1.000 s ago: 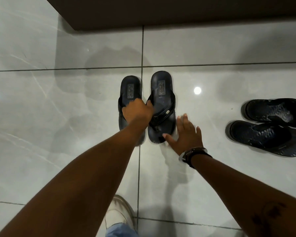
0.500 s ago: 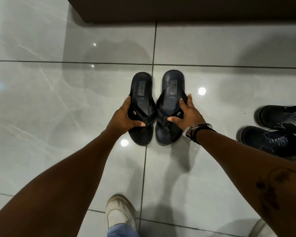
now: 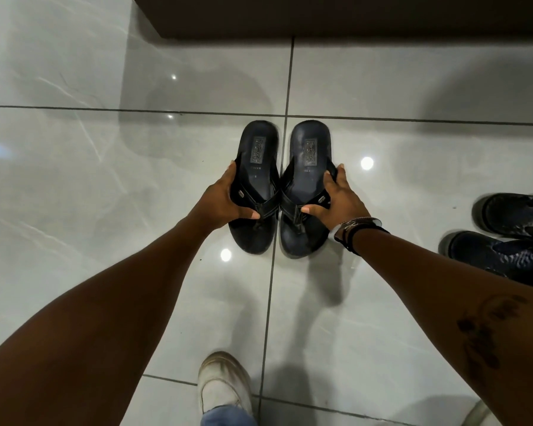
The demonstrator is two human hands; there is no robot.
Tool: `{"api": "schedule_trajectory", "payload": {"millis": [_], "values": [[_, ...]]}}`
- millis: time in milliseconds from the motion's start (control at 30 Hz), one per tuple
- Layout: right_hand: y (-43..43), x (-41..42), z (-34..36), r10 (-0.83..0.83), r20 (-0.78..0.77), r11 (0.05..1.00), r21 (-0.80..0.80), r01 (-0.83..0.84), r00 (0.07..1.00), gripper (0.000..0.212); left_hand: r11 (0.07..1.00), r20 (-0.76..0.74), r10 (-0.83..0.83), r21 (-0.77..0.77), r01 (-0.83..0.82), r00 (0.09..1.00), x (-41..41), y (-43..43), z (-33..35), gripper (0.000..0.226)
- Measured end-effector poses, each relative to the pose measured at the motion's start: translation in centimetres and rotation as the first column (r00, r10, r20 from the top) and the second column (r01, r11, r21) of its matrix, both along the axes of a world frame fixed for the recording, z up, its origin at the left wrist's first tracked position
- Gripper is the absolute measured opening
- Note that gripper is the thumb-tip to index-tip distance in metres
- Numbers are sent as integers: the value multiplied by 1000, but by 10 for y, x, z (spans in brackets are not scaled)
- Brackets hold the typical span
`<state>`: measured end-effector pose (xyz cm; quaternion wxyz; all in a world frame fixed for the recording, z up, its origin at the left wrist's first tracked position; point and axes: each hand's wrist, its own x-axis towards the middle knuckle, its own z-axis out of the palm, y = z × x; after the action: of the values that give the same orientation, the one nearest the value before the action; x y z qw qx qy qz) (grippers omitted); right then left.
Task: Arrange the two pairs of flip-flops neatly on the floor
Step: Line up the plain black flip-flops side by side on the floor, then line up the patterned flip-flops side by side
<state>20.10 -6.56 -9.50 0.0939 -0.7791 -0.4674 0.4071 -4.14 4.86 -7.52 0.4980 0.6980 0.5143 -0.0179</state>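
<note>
**Kid:** Where are the flip-flops?

**Helper:** One pair sits in the middle of the tiled floor [image 3: 74, 210], on each side of a dark grout line [image 3: 285, 87]. The left flip-flop [image 3: 257, 167] and the right flip-flop [image 3: 308, 167] lie side by side, touching near the straps. Their heels point away from the person, toward the dark brown cabinet base [image 3: 351, 16].

**Kid:** What are the hands doing?

**Helper:** The left hand [image 3: 220, 199] grips the outer edge and strap of the left one. The right hand [image 3: 336, 201] grips the outer edge and strap of the right one. Both are closed around the flip-flops, thumbs on the straps.

**Kid:** What next?

**Helper:** I think they get squared up. Their long way runs straight ahead, along the grout line, and each hand is already on its own flip-flop. A small push inward should do it.

**Kid:** And the other pair?

**Helper:** The second pair [image 3: 511, 238] waits at the right edge of the floor, lying sideways, and part of it is cut off from view. The right hand is nearer to it.

**Kid:** What do they feel like?

**Helper:** The near ones look smooth and dark with stitched straps. The far ones look bumpy. The floor is shiny and likely slippery.
</note>
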Motion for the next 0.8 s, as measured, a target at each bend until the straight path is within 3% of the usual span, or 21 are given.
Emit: {"api": "schedule_trajectory", "payload": {"millis": [367, 467, 533, 600, 700, 800], "values": [[1, -1, 1, 25, -11, 999, 41, -24, 1000, 97, 1000, 7, -18, -4, 18, 1000, -3, 2, 10, 110], [-9, 4, 13, 29, -9, 989, 144, -27, 1000, 100, 990, -45, 124, 72, -121, 991, -6, -5, 19, 126], [-26, 11, 22, 42, 37, 991, 124, -46, 998, 99, 956, -117, 262, 170, -241, 958, -7, -20, 27, 126], [-46, 22, 32, 86, 96, 992, 78, -94, 992, 97, 934, -88, 285, 248, -256, 954, -3, -41, 41, 110], [-82, 59, 51, 148, 189, 987, 27, -155, 971, 93, 925, 4, 127, 361, -120, 992, 34, -76, 64, 67], [-114, 110, 70, 177, 256, 984, -36, -174, 950, 91, 920, -65, 108, 384, -75, 992, 93, -113, 67, 62]]}}
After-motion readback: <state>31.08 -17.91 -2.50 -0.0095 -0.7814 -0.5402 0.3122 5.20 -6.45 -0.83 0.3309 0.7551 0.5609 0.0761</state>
